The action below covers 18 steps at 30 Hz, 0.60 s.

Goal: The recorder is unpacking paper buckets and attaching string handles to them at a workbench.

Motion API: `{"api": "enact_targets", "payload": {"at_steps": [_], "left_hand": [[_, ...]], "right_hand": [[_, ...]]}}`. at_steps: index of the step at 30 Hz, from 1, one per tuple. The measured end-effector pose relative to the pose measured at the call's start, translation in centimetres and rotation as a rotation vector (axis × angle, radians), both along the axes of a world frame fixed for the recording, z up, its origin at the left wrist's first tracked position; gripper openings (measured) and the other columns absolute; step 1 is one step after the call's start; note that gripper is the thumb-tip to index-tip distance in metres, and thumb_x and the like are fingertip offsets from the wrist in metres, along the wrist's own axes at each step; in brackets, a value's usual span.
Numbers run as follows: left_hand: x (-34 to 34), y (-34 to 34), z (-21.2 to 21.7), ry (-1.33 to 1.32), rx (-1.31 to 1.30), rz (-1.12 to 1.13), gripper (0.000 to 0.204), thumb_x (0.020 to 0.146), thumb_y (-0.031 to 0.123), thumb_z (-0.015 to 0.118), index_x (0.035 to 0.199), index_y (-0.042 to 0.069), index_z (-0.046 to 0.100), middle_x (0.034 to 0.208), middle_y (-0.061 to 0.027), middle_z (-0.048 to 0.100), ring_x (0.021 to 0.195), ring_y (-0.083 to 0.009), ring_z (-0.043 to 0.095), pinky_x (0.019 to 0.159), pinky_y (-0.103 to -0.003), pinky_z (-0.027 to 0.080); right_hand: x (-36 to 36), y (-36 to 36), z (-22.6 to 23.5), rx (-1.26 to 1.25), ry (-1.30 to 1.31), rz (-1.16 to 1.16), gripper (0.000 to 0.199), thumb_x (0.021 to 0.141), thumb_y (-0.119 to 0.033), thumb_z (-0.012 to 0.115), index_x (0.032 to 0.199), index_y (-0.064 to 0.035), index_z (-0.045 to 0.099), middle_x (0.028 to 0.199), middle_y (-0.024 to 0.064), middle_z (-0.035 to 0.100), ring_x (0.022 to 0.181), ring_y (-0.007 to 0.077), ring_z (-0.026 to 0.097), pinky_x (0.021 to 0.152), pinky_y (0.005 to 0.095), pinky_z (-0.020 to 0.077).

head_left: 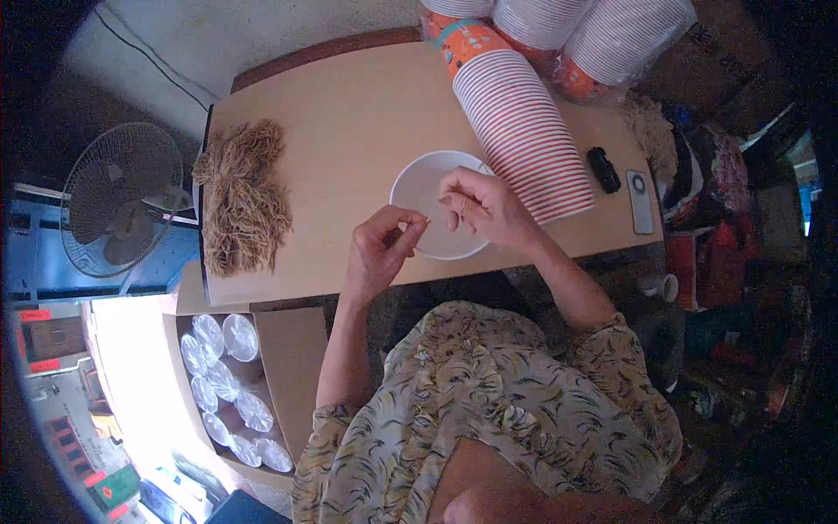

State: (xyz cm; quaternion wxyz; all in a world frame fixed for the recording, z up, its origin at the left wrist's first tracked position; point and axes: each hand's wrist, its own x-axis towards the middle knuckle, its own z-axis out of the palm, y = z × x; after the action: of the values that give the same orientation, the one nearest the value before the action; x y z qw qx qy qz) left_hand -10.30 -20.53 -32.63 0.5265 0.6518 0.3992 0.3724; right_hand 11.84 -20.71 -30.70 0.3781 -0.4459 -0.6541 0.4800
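A white round tub [419,179] lies on the table with its open mouth towards me. My left hand [384,244] is over its near left rim, thumb and forefinger pinched together at something too small to make out. Over the tub's right side is my right hand [489,210], its fingers curled in and closed; what they hold, if anything, is hidden. A small gap separates the two hands. Just right of them, a long nested stack of paper tubs [524,131] with white rims and an orange printed side leans diagonally across the table.
Brown twisted cords [244,196] lie bundled at the table's left, near a standing fan [122,201]. More wrapped tub stacks [615,44] stand at the back right. A black object [603,170] and a pale handheld device [641,203] sit at right. A carton [292,367] below holds several plastic-wrapped stacks.
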Motion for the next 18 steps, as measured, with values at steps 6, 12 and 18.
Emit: {"api": "enact_targets", "payload": {"at_steps": [6, 12, 18], "left_hand": [[0.7, -0.1, -0.2, -0.002, -0.047, 0.081, 0.009, 0.092, 0.006, 0.068, 0.098, 0.001, 0.072, 0.088, -0.0045, 0.068, 0.062, -0.0057, 0.058, 0.053, -0.021, 0.048], [2.1, -0.3, -0.2, -0.009, 0.064, 0.128, 0.008, 0.091, 0.007, 0.071, 0.096, 0.001, 0.072, 0.089, -0.0057, 0.069, 0.066, -0.0079, 0.060, 0.055, -0.022, 0.051], [2.6, -0.7, -1.3, -0.017, 0.180, 0.229, 0.011, 0.088, 0.003, 0.072, 0.099, 0.002, 0.071, 0.087, -0.0026, 0.070, 0.063, -0.0058, 0.060, 0.053, -0.020, 0.047]], "right_hand": [[-0.2, 0.9, -1.2, -0.009, 0.168, 0.003, 0.012, 0.101, -0.013, 0.054, 0.100, -0.0022, 0.057, 0.070, -0.0013, 0.055, 0.059, 0.0047, 0.056, 0.050, 0.0205, 0.0411], [-0.9, 1.4, -1.4, -0.185, 0.251, -0.023, 0.013, 0.100, -0.015, 0.056, 0.099, -0.0018, 0.059, 0.066, -0.0005, 0.058, 0.052, 0.0051, 0.055, 0.046, 0.0195, 0.0363], [-1.1, 1.0, -1.2, -0.281, 0.238, -0.023, 0.016, 0.098, -0.017, 0.060, 0.095, -0.0017, 0.059, 0.061, -0.0016, 0.057, 0.050, 0.0039, 0.053, 0.042, 0.0186, 0.0334]]}}
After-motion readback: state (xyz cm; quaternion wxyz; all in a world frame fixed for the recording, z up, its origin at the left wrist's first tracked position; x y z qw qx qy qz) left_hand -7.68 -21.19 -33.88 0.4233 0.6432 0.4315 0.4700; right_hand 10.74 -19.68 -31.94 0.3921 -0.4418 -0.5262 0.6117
